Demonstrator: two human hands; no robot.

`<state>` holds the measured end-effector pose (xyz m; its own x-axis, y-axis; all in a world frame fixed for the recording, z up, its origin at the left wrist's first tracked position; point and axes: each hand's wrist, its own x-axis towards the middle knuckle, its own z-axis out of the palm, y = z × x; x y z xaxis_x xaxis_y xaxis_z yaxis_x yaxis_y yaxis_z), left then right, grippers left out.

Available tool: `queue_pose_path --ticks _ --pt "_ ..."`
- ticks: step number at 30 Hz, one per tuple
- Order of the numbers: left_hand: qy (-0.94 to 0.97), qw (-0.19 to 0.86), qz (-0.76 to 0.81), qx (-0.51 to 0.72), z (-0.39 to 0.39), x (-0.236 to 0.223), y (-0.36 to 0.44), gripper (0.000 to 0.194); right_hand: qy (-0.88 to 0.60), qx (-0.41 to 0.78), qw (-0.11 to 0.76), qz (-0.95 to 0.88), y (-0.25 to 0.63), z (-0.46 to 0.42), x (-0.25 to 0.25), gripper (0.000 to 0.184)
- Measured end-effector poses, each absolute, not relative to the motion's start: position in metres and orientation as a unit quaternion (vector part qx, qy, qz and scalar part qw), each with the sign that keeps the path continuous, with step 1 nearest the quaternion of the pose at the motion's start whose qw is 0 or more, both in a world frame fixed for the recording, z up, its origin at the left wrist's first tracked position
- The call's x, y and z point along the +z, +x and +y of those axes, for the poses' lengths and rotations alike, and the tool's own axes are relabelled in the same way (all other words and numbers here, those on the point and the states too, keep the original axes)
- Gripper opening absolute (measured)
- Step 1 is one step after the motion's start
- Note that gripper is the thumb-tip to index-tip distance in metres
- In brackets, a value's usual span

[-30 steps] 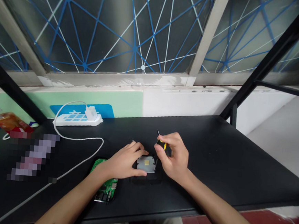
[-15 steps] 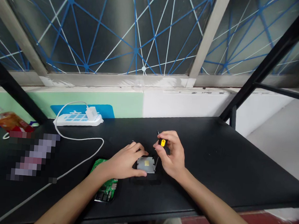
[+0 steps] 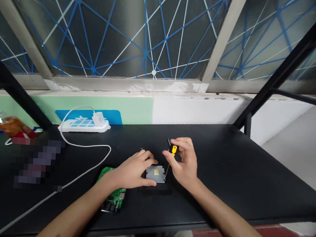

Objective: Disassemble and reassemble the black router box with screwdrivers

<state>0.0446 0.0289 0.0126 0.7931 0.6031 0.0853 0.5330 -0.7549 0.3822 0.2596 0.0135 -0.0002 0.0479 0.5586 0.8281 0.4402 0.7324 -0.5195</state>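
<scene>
Screwdriver at small metal plate on black table.
R hand, closed, grips its yellow-black handle, tip nr plate's R edge; L hand, thumb & fingers apart, holds plate's near & far edges. Green circuit board partly hidden by L wrist.

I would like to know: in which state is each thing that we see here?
Screwdriver, held by the right hand, shaft down to the right edge of the metal plate.
Metal plate, yellow pad up, steadied by the left hand.
Circuit board, green face up, partly covered by the left forearm.
Charger, plugged into the power strip, cable attached.
Power strip, whether live cannot be seen.
Bottle, capped.
</scene>
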Motion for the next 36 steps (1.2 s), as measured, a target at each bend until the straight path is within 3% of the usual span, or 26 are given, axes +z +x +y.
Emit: queue_pose_path --ticks 6,16,23,29,36 --pt "0.932 0.17 0.303 0.105 0.029 0.012 0.045 0.057 -0.332 0.092 0.605 -0.718 0.259 0.007 -0.001 0.042" --pt "0.933 0.166 0.298 0.113 0.029 0.01 0.044 0.058 -0.249 0.112 0.622 -0.734 0.259 0.004 -0.002 0.028" --pt "0.934 0.158 0.298 0.116 0.028 0.01 0.045 0.056 -0.28 0.051 0.639 -0.714 0.264 0.009 0.002 0.046" --pt "0.938 0.143 0.295 0.115 0.032 0.006 0.045 0.059 -0.277 0.089 0.629 -0.721 0.262 0.002 0.001 0.041" --pt "0.937 0.107 0.306 0.126 -0.005 0.037 0.032 0.052 -0.24 0.109 0.637 -0.725 0.263 0.003 -0.002 0.037"
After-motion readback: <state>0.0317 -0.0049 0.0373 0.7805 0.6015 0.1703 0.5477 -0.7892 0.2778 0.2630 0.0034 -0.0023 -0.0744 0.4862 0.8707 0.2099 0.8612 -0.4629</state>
